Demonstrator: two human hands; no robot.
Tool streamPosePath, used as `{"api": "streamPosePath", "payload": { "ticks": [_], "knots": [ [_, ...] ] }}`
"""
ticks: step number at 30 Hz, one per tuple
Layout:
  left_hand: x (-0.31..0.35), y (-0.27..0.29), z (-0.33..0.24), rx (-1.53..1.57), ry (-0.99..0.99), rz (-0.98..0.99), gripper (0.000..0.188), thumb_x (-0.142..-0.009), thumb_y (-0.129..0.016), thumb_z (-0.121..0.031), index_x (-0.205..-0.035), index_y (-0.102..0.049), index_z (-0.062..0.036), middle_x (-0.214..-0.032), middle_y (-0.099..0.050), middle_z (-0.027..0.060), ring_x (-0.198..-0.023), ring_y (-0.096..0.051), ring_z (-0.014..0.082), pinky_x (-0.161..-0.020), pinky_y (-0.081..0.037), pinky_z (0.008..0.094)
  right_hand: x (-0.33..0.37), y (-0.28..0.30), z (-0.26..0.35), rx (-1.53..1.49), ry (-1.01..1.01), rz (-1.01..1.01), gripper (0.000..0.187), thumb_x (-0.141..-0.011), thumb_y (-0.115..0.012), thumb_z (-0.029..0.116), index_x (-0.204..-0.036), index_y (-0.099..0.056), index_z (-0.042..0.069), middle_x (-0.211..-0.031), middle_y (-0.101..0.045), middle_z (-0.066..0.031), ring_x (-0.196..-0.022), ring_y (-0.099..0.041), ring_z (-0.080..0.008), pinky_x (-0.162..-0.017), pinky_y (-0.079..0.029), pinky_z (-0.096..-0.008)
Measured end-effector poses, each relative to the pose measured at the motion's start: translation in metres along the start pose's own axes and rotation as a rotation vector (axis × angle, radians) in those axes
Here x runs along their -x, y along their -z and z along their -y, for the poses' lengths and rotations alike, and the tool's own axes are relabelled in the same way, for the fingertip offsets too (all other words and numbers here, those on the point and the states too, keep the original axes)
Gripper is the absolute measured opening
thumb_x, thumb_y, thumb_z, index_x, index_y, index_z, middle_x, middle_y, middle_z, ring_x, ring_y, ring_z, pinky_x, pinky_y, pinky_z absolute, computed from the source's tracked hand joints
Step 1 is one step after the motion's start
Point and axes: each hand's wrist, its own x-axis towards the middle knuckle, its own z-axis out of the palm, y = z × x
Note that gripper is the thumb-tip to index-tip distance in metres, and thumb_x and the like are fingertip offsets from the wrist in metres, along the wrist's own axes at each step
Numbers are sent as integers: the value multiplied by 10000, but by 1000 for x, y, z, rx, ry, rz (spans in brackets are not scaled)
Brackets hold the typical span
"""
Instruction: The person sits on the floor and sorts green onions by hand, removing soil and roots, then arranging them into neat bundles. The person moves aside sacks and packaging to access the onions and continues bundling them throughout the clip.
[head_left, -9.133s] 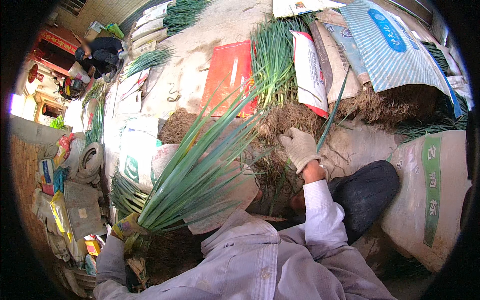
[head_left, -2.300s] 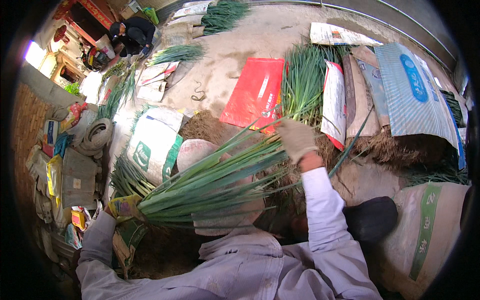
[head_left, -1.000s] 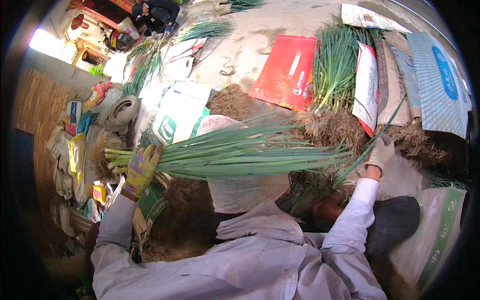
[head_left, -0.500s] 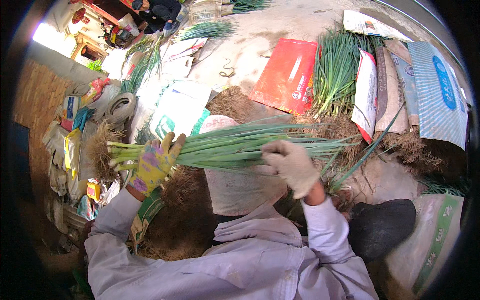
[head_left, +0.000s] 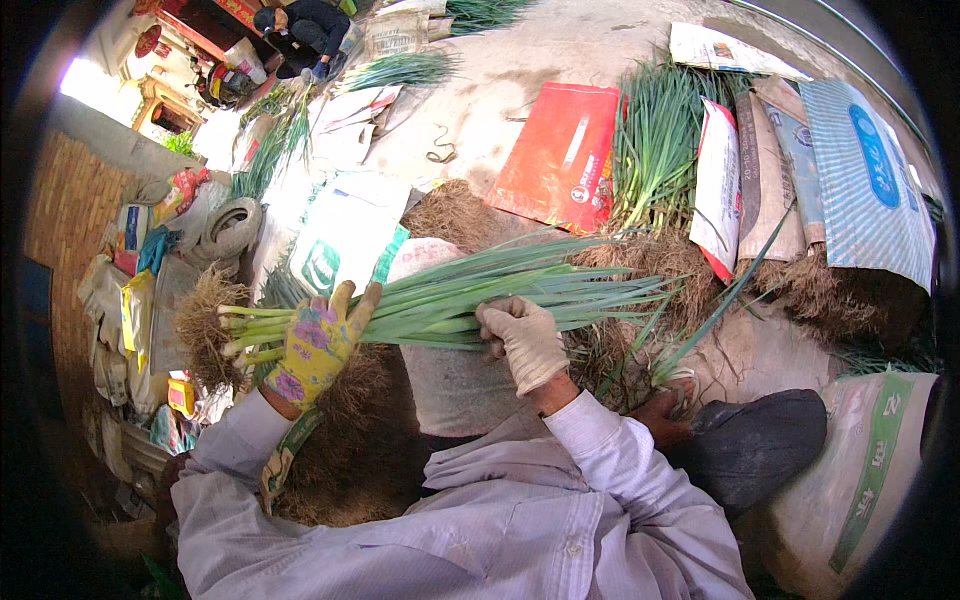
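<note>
A bunch of green onions (head_left: 430,300) lies across in front of me, its shaggy roots at the left and the long green leaves fanning out to the right. My left hand (head_left: 315,348), in a yellow glove with purple patches, is closed round the pale stems near the roots. At the lower edge of the leaves is my right hand (head_left: 528,345) in a cream glove, fingers curled closed; whether a leaf is pinched in them is hidden. Beneath the bunch stands a whitish cloth-covered support (head_left: 455,385). More brown roots (head_left: 340,450) are heaped below my left hand.
Green onions (head_left: 655,150) lie on the ground at the right, partly under a red sack (head_left: 560,150) and a blue-striped sack (head_left: 870,180). A white-green sack (head_left: 870,480) stands at lower right. Bags and a coiled hose (head_left: 232,228) are piled left. Another person (head_left: 310,35) crouches far off.
My right hand has moved left along the leaves, toward my left hand, and its fingers have curled in. My left hand keeps its hold on the bunch. The view has shifted slightly.
</note>
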Motion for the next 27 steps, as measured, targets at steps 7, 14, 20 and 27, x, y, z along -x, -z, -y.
{"api": "streamPosePath", "payload": {
  "ticks": [7,14,20,27],
  "knots": [
    [3,-1,0,97,74,105,688,-759,-577,-20,-1412,-396,-132,-1167,-540,142,-845,-592,305,-739,-495,410,-6,73,17,-189,61,-76,123,-886,-640,147,-904,-598,32,-685,-577,-36,-476,-511,-110,-447,-503,-292],
    [5,-8,-1,125,51,38,673,-759,-569,-5,-1401,-409,-131,-1150,-540,142,-816,-590,307,-722,-505,414,10,92,60,1191,749,-346,134,-817,-638,226,-814,-679,99,-799,-642,-139,-701,-613,-330,-693,-496,-420],
    [8,-18,2,94,22,7,676,-762,-573,-11,-1406,-408,-134,-1200,-532,162,-827,-592,313,-729,-507,413,-9,72,68,1564,624,-318,199,-795,-655,299,-856,-715,119,-836,-657,-140,-830,-629,-342,-763,-489,-459],
    [11,-28,1,147,56,105,711,-763,-583,-11,-1431,-374,-134,-1233,-515,168,-857,-592,335,-736,-510,425,-20,86,39,1401,432,-86,235,-762,-684,280,-941,-716,131,-868,-676,-135,-855,-638,-336,-787,-496,-439]
  ]
}}
